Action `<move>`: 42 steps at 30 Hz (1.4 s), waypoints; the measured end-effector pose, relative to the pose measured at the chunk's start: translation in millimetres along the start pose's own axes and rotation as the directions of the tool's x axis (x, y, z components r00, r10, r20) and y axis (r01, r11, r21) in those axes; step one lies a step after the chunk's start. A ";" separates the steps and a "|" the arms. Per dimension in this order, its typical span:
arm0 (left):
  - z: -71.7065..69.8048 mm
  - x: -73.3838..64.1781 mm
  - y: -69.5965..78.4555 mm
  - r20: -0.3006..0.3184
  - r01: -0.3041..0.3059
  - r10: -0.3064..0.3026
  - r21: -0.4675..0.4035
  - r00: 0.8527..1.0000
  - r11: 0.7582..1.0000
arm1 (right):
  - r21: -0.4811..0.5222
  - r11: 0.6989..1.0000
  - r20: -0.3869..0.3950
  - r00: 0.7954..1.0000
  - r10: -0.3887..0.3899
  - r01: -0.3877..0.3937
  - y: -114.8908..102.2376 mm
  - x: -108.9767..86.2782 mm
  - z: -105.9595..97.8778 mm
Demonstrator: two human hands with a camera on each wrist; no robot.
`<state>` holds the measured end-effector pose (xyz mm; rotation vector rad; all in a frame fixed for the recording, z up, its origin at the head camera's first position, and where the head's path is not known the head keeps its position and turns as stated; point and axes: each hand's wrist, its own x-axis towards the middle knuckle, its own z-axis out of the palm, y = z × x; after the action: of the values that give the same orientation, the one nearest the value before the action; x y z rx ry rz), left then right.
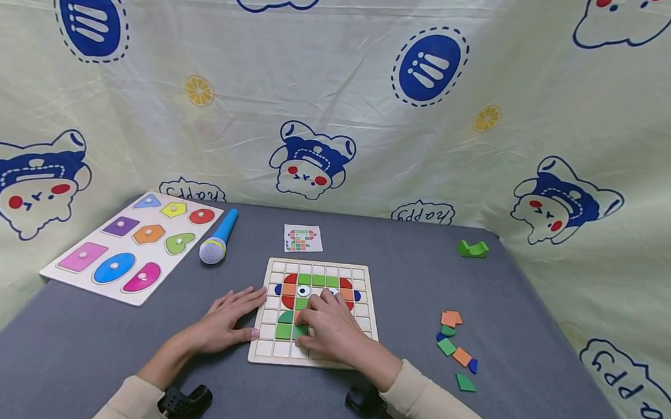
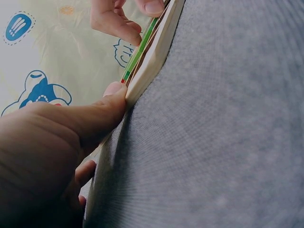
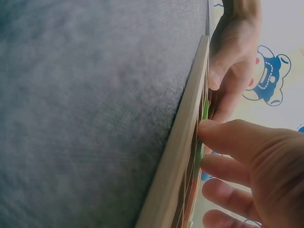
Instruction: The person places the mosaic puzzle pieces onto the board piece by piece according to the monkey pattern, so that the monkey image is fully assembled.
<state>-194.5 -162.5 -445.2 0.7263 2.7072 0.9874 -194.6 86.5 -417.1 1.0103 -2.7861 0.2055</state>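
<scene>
A light wooden grid board (image 1: 267, 348) lies on the table, partly filled with red, green, orange and blue tiles and two eye tiles. My left hand (image 1: 226, 321) rests at its left edge, fingers extended and the thumb (image 2: 114, 92) on the rim. My right hand (image 1: 331, 328) is over the lower middle of the board. Its thumb and index fingertip pinch a dark green tile (image 1: 300, 331), beside a light green square (image 1: 283, 331) and under an orange tile (image 1: 297, 318). The hand covers the board's lower right part and one eye tile partly.
Loose orange, green and blue tiles (image 1: 447, 347) lie to the right. Behind the board is a picture card (image 1: 303, 238). A blue toy microphone (image 1: 218, 237) and a shape puzzle board (image 1: 86, 275) lie at left. A green curved block (image 1: 473, 249) sits at the back right.
</scene>
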 end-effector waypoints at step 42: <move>-1.5 -0.8 2.3 0.001 -0.015 0.015 0.005 1.000 1.000 | -0.029 0.940 -0.095 0.937 0.335 -0.339 164.9 -120.6 -49.5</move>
<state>-193.3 -162.2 -442.6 0.7492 2.7084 0.9839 -204.2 296.1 -405.3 0.4914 -2.8484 0.2239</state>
